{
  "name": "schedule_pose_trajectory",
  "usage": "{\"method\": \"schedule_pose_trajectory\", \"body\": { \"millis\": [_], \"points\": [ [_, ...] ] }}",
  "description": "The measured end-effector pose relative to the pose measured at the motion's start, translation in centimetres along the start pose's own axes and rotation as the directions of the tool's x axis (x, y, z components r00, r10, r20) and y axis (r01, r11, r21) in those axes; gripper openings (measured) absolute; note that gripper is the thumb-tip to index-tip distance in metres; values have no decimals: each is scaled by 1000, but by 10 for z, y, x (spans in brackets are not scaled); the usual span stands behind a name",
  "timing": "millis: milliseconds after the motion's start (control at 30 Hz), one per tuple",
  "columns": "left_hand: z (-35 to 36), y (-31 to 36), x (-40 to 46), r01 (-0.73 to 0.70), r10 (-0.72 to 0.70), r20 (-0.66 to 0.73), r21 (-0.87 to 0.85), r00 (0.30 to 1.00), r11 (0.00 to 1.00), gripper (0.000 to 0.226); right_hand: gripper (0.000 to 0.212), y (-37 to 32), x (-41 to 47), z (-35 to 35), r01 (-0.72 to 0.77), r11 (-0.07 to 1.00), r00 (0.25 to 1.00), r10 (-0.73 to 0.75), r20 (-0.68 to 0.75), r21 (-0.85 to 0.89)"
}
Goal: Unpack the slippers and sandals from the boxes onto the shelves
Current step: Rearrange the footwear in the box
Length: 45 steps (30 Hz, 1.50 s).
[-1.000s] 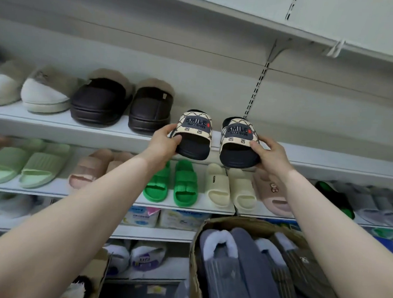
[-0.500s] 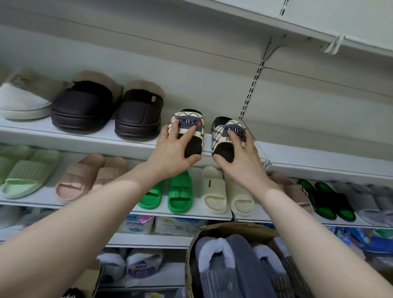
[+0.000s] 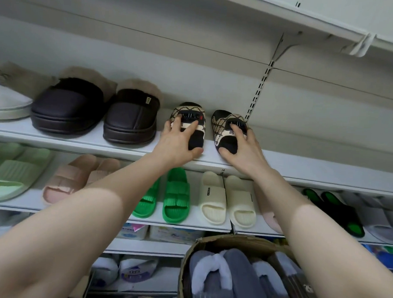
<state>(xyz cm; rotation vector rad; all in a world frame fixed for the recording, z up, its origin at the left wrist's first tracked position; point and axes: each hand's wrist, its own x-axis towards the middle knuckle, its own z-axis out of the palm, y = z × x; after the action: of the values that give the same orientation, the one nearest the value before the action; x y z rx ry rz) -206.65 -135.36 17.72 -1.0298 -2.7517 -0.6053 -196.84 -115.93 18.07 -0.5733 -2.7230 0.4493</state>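
Two patterned slides sit side by side on the upper shelf point(image 3: 303, 167), toes toward the person, just right of a pair of dark fur-lined slippers point(image 3: 98, 113). The left hand point(image 3: 180, 141) lies over the left slide point(image 3: 188, 123), fingers spread across its strap and thumb hooked under the toe edge. The right hand point(image 3: 243, 148) holds the right slide point(image 3: 229, 130) the same way, fingers on the strap and thumb at the toe. That slide sits turned a little off line from its mate.

These look light: moulded foam or rubber soles with a wide woven-looking band. The sole should be stiff enough to push from the toe without folding, and the band gives a soft, grippy place for the fingers. The shelf looks smooth, so a slide probably glides when nudged and could overshoot or skew. Pinching toe and strap together, as now, seems the surest hold for squaring the pair.

Below, a box point(image 3: 209, 241) holds grey slippers point(image 3: 237, 274) with fleecy lining; those look softer and floppier, better lifted by the heel or in pairs.
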Motion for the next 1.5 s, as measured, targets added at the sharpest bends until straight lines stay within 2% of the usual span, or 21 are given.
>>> {"method": "schedule_pose_trajectory", "body": {
  "millis": [267,367,500,667,900,1067,1267,1400,1500],
  "points": [
    [-1,-2,-1,-21,21,7,5,1000,1000,81,78,-1,-2,-8,44,991,999,-40,31,-127],
    [-6,-6,-10,-67,68,-32,18,997,998,75,70,-9,-12,-17,138,954,990,-142,2,-268],
    [-15,-19,-34,-227,244,-168,110,955,968,61,60,-28,-32,-23,279,876,948,-317,-33,-393],
    [-42,-45,-78,-310,352,-268,187,897,932,45,63,-72,-68,-25,407,788,888,-460,-3,-461],
    [-86,-121,-162,-310,367,-255,239,895,920,49,56,-157,-121,10,503,730,832,-553,32,-463],
    [-104,-213,-243,-251,314,-245,257,917,933,43,56,-223,-172,83,575,736,808,-579,108,-357],
    [-100,-330,-355,-116,152,-176,196,973,974,37,49,-309,-235,191,669,711,743,-647,171,-217],
    [-74,-402,-430,37,-24,-99,133,995,990,37,50,-352,-278,266,684,718,717,-633,292,-124],
    [-41,-445,-484,188,-189,3,53,982,981,41,50,-373,-310,319,681,730,689,-611,390,-58]
  ]
}}
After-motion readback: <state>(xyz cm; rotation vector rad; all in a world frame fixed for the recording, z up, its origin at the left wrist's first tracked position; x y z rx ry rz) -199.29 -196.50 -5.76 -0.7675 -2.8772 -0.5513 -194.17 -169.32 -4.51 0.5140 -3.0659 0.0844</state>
